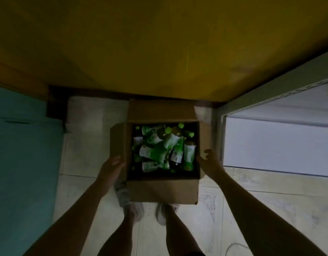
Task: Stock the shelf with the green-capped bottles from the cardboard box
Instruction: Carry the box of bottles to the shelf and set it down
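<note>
An open cardboard box (162,191) sits on the tiled floor in front of my feet, flaps folded out. Inside lie several green-capped bottles (165,148) with green and white labels, piled on their sides. My left hand (111,168) rests against the box's left flap, fingers curled on its edge. My right hand (209,160) is at the box's right wall, fingers spread and slightly curled, touching or just off the cardboard. A white shelf (270,137) stands to the right of the box, its low board bare.
A yellow wall or panel (159,43) fills the top of the view. A teal surface (24,154) lies at the left. My two shoes (165,213) stand just behind the box on the pale tiled floor (252,200). The scene is dim.
</note>
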`<act>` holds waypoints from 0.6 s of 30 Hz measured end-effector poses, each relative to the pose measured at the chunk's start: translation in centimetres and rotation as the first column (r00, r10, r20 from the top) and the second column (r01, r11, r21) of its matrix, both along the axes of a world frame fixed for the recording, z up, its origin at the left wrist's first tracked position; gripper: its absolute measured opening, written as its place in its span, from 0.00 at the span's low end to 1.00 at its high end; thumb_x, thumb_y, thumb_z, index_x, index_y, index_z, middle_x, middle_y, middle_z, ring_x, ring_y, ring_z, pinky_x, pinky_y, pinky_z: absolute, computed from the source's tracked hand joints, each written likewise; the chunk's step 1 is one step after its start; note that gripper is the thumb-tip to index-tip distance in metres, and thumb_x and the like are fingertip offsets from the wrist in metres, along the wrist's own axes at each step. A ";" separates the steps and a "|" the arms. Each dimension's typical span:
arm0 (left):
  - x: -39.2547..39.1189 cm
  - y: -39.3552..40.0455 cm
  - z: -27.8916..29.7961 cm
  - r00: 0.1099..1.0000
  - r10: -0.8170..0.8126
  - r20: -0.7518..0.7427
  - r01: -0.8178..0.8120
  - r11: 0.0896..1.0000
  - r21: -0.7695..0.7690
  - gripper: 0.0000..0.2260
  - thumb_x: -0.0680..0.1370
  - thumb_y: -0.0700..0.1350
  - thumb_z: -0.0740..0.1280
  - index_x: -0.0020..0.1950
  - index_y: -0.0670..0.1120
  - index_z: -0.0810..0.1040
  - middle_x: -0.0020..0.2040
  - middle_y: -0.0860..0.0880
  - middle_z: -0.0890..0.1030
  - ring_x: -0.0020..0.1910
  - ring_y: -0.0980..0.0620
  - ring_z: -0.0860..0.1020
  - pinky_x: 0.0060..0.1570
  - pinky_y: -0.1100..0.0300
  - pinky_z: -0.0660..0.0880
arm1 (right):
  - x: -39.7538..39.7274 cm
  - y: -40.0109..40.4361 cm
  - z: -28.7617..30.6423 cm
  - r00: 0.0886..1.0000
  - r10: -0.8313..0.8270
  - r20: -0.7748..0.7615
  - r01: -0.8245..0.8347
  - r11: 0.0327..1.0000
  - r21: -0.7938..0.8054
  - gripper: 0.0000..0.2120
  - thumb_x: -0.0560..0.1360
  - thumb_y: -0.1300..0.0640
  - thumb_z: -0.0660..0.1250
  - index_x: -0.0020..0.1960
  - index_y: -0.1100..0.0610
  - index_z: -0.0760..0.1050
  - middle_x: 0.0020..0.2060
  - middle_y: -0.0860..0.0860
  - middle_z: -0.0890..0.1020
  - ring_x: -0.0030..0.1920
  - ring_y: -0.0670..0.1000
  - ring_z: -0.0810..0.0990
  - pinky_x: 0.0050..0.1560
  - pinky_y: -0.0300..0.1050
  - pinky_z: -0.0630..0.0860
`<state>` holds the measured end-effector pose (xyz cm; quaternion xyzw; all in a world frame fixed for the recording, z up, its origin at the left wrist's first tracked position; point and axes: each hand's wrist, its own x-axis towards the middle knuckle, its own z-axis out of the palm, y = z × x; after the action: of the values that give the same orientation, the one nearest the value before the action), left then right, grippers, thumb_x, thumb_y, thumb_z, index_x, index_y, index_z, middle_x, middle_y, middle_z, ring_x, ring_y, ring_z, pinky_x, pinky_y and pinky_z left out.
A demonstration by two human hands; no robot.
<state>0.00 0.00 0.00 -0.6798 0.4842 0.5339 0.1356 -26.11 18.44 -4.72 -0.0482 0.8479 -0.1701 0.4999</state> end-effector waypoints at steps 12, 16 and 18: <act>-0.2 -4.2 -25.9 0.985 -0.051 0.163 0.079 0.983 -0.168 0.35 0.69 0.53 0.73 0.74 0.52 0.64 0.67 0.40 0.75 0.61 0.36 0.75 0.60 0.41 0.74 | -2.5 1.4 -21.1 0.998 -0.061 0.010 0.062 0.996 -0.068 0.36 0.68 0.71 0.69 0.72 0.57 0.61 0.59 0.57 0.75 0.61 0.58 0.75 0.59 0.63 0.76; -0.1 -4.8 -26.6 0.941 -0.193 0.279 0.257 0.942 -0.217 0.15 0.76 0.42 0.66 0.62 0.39 0.75 0.52 0.36 0.80 0.45 0.38 0.78 0.40 0.53 0.72 | -2.8 1.4 -21.6 0.993 -0.086 0.076 0.088 0.996 -0.018 0.23 0.71 0.74 0.64 0.61 0.57 0.71 0.51 0.58 0.80 0.56 0.61 0.79 0.59 0.63 0.76; 0.2 -5.1 -26.2 0.938 -0.237 0.253 0.289 0.938 -0.192 0.11 0.76 0.39 0.65 0.55 0.36 0.77 0.46 0.36 0.80 0.39 0.41 0.77 0.37 0.54 0.72 | -2.9 1.3 -20.9 0.989 -0.098 0.109 0.098 0.995 0.004 0.19 0.70 0.76 0.63 0.54 0.55 0.73 0.47 0.57 0.80 0.53 0.62 0.79 0.56 0.61 0.78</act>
<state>0.19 -5.10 -26.22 -0.6757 0.6102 0.3713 0.1821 -28.99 19.76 -25.60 0.0027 0.8204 -0.1974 0.5366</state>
